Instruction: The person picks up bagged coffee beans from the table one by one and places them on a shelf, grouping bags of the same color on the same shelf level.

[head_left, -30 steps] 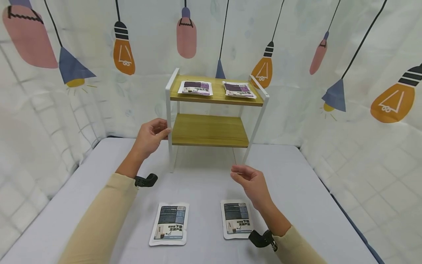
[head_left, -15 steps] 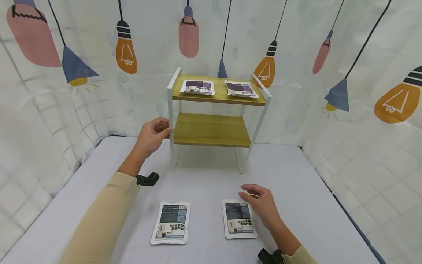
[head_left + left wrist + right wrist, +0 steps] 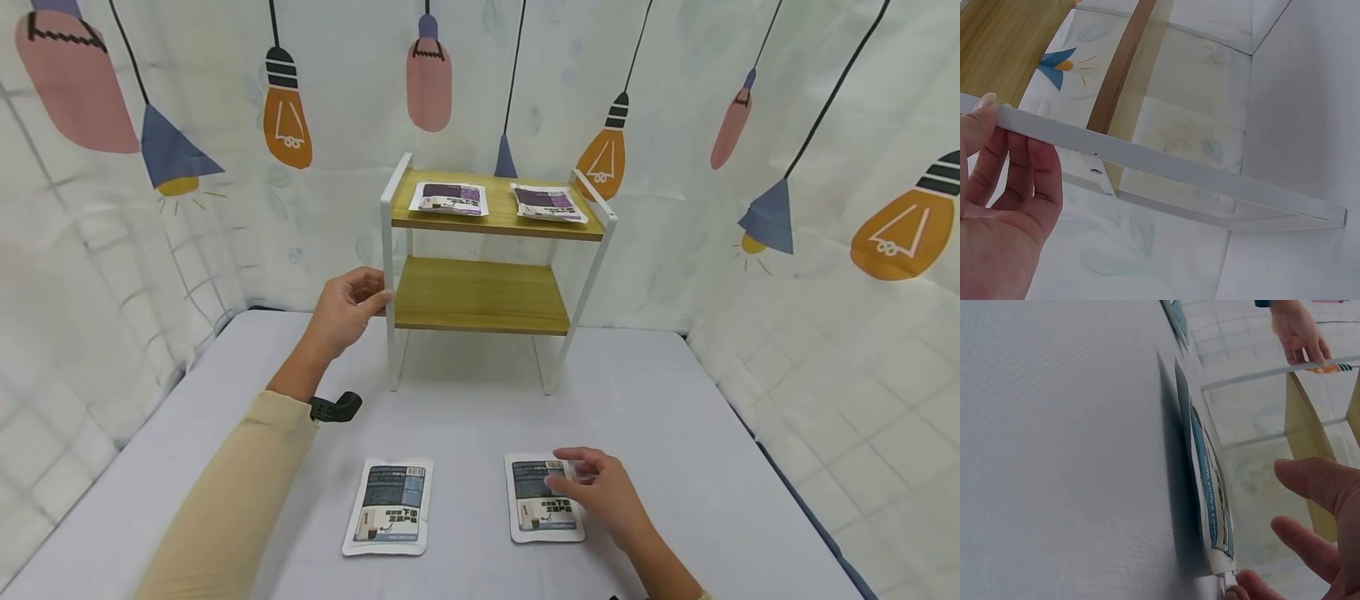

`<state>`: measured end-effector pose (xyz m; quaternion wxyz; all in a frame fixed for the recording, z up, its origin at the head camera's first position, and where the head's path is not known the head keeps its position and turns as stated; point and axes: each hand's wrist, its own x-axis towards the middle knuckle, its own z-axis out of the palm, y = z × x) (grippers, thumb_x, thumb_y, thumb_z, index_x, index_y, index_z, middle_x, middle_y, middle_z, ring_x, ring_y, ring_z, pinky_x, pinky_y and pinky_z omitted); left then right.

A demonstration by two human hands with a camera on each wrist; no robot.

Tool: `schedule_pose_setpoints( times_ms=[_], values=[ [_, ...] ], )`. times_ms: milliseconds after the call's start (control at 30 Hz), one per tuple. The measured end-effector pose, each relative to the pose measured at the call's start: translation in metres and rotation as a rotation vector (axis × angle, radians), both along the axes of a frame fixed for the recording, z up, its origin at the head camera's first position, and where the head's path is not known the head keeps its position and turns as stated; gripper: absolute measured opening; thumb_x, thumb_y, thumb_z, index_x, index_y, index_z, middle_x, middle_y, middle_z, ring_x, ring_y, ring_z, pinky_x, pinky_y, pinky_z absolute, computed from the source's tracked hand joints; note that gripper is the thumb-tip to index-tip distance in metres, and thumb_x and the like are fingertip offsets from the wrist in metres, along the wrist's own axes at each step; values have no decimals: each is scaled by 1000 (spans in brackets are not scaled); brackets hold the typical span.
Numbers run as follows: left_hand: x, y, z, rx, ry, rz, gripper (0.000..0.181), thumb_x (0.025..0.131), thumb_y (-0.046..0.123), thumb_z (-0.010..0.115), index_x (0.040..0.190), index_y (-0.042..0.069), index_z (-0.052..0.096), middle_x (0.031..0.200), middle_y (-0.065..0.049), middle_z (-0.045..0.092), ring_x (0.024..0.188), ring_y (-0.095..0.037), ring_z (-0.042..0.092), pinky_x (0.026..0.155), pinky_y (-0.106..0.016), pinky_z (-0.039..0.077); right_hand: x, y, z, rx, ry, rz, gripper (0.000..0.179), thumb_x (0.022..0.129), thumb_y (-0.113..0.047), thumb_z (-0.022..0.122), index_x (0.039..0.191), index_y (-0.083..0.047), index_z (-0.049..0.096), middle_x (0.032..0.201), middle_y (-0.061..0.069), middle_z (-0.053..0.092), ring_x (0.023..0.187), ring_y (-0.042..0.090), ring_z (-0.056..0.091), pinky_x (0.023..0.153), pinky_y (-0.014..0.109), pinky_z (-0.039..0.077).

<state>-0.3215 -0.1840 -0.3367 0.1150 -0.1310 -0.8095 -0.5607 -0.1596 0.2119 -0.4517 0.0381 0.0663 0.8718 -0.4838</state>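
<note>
A small two-tier shelf point(image 3: 480, 292) has wood-look boards and a white frame. My left hand point(image 3: 343, 310) pinches its left front post point(image 3: 1166, 161), thumb on one side and fingers on the other. On the table in front lies a flat white-edged pouch point(image 3: 531, 504) with a dark blue label. My right hand point(image 3: 609, 500) is over the right side of this pouch, thumb and fingers apart; in the right wrist view a lower fingertip point(image 3: 1252, 584) is right at the pouch's end. A matching pouch point(image 3: 388, 508) lies to the left.
Two purple-labelled pouches, a left one point(image 3: 450, 198) and a right one point(image 3: 549, 204), lie on the shelf's top board. A white cloth covers the table point(image 3: 465, 425). Behind and beside it hang white curtains point(image 3: 337, 208) printed with lamps.
My right hand has come down and back from near the shelf's right leg to the right-hand pouch. The left hand keeps its grip on the post. The pouches have not moved.
</note>
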Motion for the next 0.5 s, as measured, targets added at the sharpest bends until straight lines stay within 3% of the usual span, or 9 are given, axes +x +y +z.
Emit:
schedule_pose_setpoints(
  times_ms=[167, 500],
  values=[
    [0, 0, 1, -1, 0, 0, 27, 102, 21, 65, 127, 9, 66, 116, -13, 66, 108, -23, 66, 86, -18, 58, 5, 0, -1, 33, -10, 28, 47, 71, -27, 94, 115, -22, 77, 126, 9, 66, 102, 22, 61, 79, 33, 51],
    [0, 0, 1, 1, 1, -4, 27, 102, 21, 65, 127, 9, 66, 115, -14, 66, 107, -24, 67, 85, -17, 58, 4, -1, -2, 115, 2, 41, 51, 70, -27, 95, 116, -20, 75, 128, 15, 61, 103, 25, 62, 78, 38, 55]
  ],
)
